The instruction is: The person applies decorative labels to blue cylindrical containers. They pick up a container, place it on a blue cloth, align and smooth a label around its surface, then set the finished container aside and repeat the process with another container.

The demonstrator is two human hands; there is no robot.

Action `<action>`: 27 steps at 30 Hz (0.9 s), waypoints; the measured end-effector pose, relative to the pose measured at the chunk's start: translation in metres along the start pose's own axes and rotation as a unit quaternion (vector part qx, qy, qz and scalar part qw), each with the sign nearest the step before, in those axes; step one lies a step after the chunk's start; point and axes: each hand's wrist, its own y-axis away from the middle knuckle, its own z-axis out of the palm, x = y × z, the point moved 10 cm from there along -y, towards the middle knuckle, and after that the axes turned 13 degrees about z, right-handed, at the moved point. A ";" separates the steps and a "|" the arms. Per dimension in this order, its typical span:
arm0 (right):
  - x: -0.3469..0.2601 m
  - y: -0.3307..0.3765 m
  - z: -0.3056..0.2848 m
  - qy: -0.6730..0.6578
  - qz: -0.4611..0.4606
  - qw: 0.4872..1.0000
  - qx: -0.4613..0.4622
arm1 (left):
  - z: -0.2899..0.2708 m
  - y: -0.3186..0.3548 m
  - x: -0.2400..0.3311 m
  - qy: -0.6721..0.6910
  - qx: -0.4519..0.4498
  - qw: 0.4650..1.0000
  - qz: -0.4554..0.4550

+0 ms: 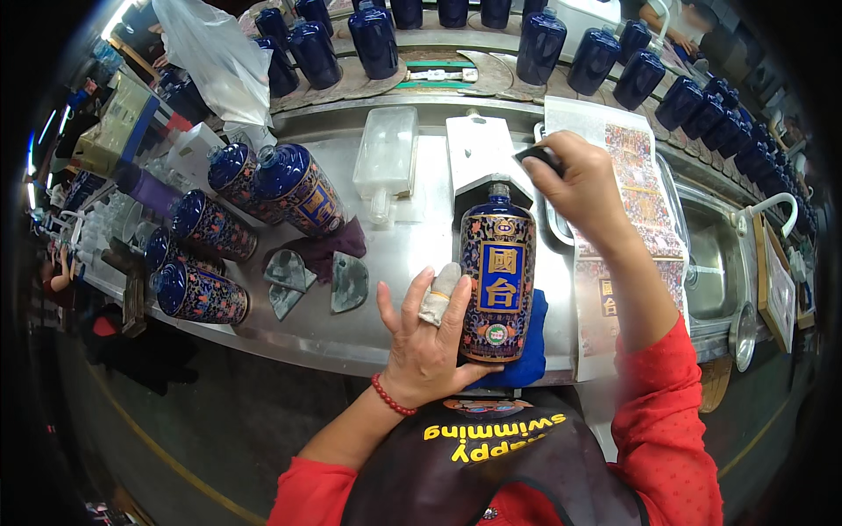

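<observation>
Blue patterned bottle (496, 280) lies flat, left hand (427, 337) steadying its side

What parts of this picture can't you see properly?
- Head view: the small dark thing in the right hand is mostly covered by its fingers.
- The bottle's lower left edge sits behind the left hand.
- The blue cloth is mostly under the bottle.
- The far bottles at the right rim are bent and tiny.

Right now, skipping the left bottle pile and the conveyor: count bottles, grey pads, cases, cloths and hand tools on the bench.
Labelled blue bottle: 1
Grey pads: 3
Clear case and white case: 2
Blue cloth and purple cloth: 2
Small black tool, in right hand: 1
Total: 9
</observation>
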 end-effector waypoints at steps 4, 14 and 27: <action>0.036 0.025 0.024 -0.193 0.109 0.964 -0.146 | -0.010 -0.018 -0.008 0.058 0.019 0.995 0.084; 0.109 0.101 0.013 -0.432 0.327 0.840 -0.035 | 0.003 -0.089 -0.037 0.049 -0.049 0.981 0.183; 0.103 0.117 0.014 -0.454 0.343 0.821 -0.045 | 0.000 -0.090 -0.047 0.061 -0.025 0.983 0.174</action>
